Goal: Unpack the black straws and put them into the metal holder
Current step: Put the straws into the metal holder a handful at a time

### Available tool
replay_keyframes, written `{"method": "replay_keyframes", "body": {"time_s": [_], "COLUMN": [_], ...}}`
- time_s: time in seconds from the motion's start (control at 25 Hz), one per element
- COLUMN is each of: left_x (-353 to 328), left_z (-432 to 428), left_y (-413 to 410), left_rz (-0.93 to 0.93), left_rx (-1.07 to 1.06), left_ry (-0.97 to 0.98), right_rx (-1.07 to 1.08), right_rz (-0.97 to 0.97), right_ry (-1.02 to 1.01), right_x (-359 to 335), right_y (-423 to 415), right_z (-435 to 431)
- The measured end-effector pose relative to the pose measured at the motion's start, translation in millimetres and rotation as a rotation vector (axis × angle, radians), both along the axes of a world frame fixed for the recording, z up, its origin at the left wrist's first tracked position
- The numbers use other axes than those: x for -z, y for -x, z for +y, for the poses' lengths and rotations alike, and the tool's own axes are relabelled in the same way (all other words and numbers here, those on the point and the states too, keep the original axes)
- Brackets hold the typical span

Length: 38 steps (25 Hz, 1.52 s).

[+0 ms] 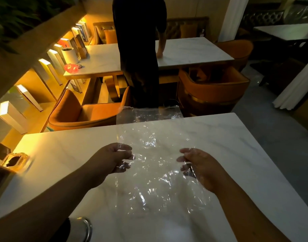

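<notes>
A large clear, crinkled plastic bag (149, 137) is held up over the white marble table (62, 154), stretched between both hands. My left hand (113, 159) pinches its left edge and my right hand (200, 165) pinches its right edge. The bag looks empty; I see no black straws in it or on the table. At the bottom edge a shiny metal rim (86, 227) shows, perhaps the holder; most of it is hidden by my left arm.
A gold-rimmed tray (15, 161) sits at the table's left edge. Orange chairs (83, 110) stand beyond the table. A person in dark clothes (141, 55) stands by the far table (184, 51). Lit shelves with books (50, 67) line the left wall.
</notes>
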<state>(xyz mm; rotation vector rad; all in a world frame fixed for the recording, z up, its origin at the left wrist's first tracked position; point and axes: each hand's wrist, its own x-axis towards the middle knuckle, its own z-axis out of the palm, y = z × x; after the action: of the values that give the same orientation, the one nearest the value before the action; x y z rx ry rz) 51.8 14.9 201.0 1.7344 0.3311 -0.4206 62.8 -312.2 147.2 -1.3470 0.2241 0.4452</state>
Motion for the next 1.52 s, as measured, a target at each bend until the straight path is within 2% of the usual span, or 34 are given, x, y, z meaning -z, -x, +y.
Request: {"method": "replay_keyframes", "body": {"time_s": [0.16,0.4,0.72,0.92,1.0,1.08,1.2,1.32,1.52], "left_x": [25,61,152,220,244,268,296,317,311], "left_z": [3,5,-10,-28,-30,-28,-24,-22,-23], "left_y": [2,-4,-5,2,6,13,30,39,41], "left_rz": [0.057,0.097,0.134,0.160,0.137,0.063,-0.093,-0.144,-0.109], "left_rx": [-0.066,-0.141,-0.221,-0.211,-0.140,-0.005,0.292,0.445,0.451], "left_ry": [-0.032,-0.029,-0.170,-0.269,-0.378,-0.592,-0.885,-0.992,-0.996], "right_rx": [0.062,0.059,0.039,0.061,0.042,-0.026,-0.371,-0.559,-0.529], "right_rz": [0.017,0.037,0.190,0.210,0.159,-0.001,-0.239,-0.245,-0.242], "right_ry": [0.002,0.128,0.428,0.703,0.865,1.102,1.401,1.503,1.485], "right_x": [13,33,109,170,191,212,240,262,259], "right_y": [-12,-20,-9,0,10,28,50,53,54], "right_z": [0,-9,-7,2,12,19,18,10,12]}}
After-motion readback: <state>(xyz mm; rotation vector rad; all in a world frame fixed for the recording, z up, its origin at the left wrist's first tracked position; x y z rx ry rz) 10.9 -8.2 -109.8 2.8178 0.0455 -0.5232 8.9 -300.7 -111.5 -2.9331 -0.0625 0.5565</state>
